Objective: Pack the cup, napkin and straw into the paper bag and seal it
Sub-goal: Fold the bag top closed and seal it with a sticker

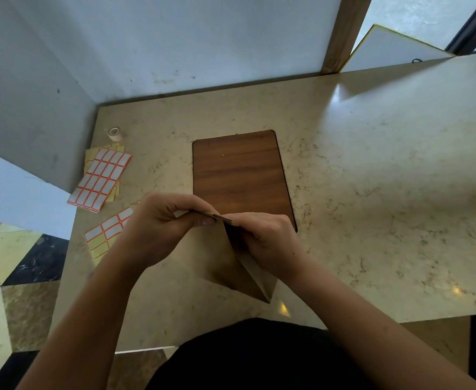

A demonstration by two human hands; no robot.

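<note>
**Bag top pinched shut, label not yet on**

You stood over the surface (372,164), a pale marbled top with a wooden board (237,170) lying flat in its middle. The bag (245,277) stood at the near edge of that board, right in front of you, its brown side creased to a point toward you. No cup, napkin or straw showed anywhere; I judge they were already inside, though the pictures could not confirm it.

Your left hand (158,226) had its fingers and thumb curled over the folded top edge of the bag, pinching it flat. Your right hand (267,237) gripped the same fold from the other side, fingers bent down over the bag's upper wall.

To your left lay a stack of label sheets (100,178), a part-used sheet (107,235) just beside your left wrist, and a small tape roll (115,133) farther back.

The step in hand looked like sealing. Next you would need one hand to keep the fold pressed while the other reached left for a label or tape.
</note>
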